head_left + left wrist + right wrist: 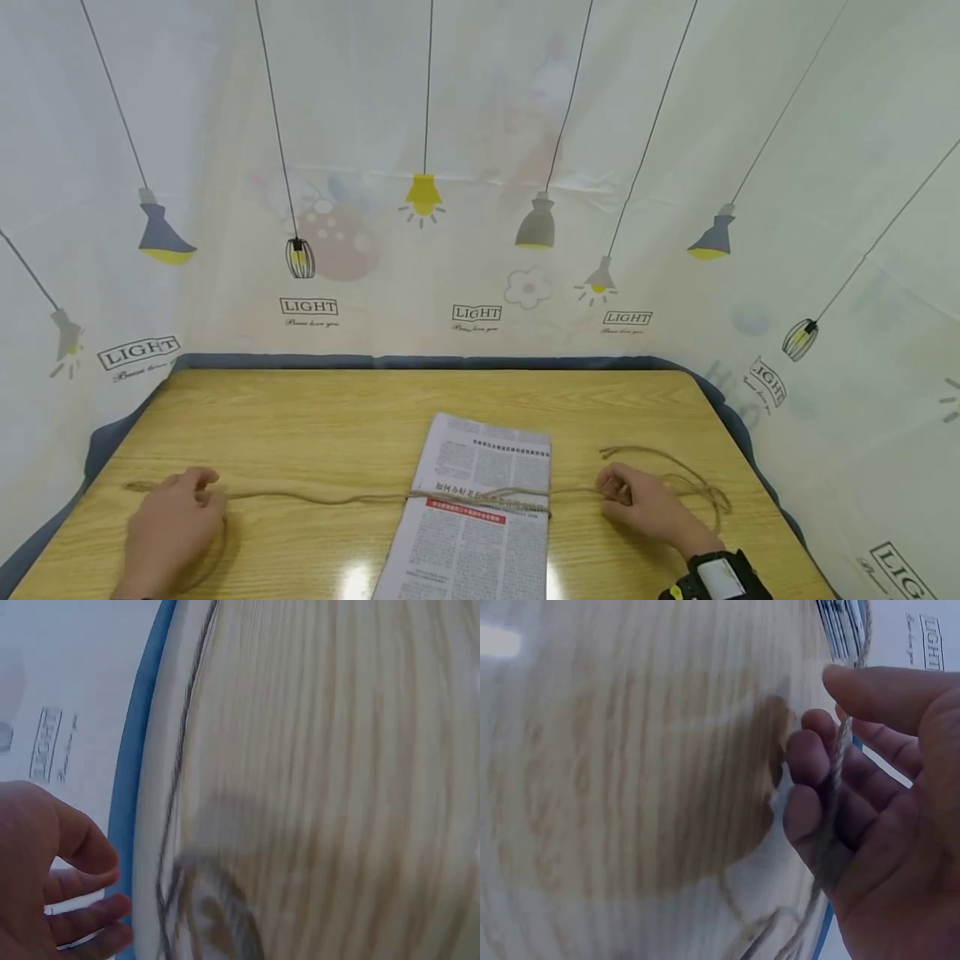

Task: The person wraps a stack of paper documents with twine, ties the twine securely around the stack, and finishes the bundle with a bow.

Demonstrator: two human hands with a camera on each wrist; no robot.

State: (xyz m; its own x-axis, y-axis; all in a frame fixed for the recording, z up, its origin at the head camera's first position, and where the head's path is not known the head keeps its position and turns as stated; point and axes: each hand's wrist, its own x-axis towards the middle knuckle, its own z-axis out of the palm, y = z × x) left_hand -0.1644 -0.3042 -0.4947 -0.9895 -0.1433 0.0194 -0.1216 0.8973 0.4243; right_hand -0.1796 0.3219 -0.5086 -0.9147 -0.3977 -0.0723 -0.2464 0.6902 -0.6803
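Note:
A folded stack of newspapers [468, 558] lies on the table in the head view. Brown twine [326, 502] runs across its middle, with several strands over the top sheet, and stretches out to both sides. My right hand [651, 504], right of the stack, has its fingers curled round the twine; the right wrist view shows that twine [840, 754] crossing the palm and fingers. On the left, my left hand [171, 529] hovers over the other length of twine, fingers loosely bent. In the left wrist view the twine [180, 750] passes beside this hand, outside its fingers.
A loose loop of twine [712, 492] lies behind the right hand, and another tail [138, 486] shows past the left hand. The wooden table [300, 417] is bordered by a dark blue edge [420, 362] and lamp-printed curtains [375, 125]. A black device [720, 579] sits on the right wrist.

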